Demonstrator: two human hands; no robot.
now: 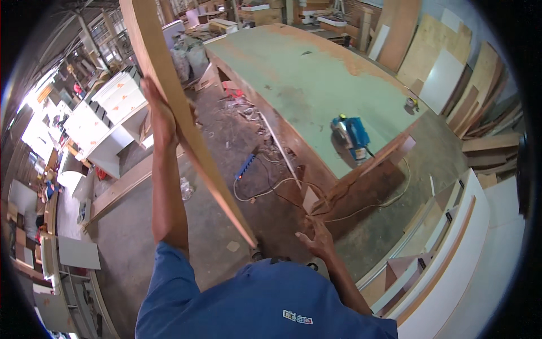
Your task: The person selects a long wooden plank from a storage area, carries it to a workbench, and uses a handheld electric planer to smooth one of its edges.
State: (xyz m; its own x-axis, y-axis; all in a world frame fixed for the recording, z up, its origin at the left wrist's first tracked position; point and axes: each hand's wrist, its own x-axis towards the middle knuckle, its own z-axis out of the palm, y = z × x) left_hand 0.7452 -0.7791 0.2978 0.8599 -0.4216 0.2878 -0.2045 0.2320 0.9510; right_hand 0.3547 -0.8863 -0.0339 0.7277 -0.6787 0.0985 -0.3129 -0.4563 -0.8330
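A long wooden plank (186,124) stands tilted in front of me, its upper end leaving the top of the view and its lower end near my body. My left hand (161,116) is raised, closed around the plank's edge, with some fingertips showing on the far side. Lower and to the right, my right hand (318,239) has its fingers apart and holds nothing. It is nearest to the front corner of a large pale green worktable (282,93). On this table lies a blue power tool (357,135) that looks like an electric planer.
A small tape measure (411,105) sits near the table's right edge. A blue power strip (246,166) and pale cable (361,212) lie on the floor. White cabinets (117,100) stand at left. At right are a white panelled frame (446,248) and boards leaning on the wall (440,70).
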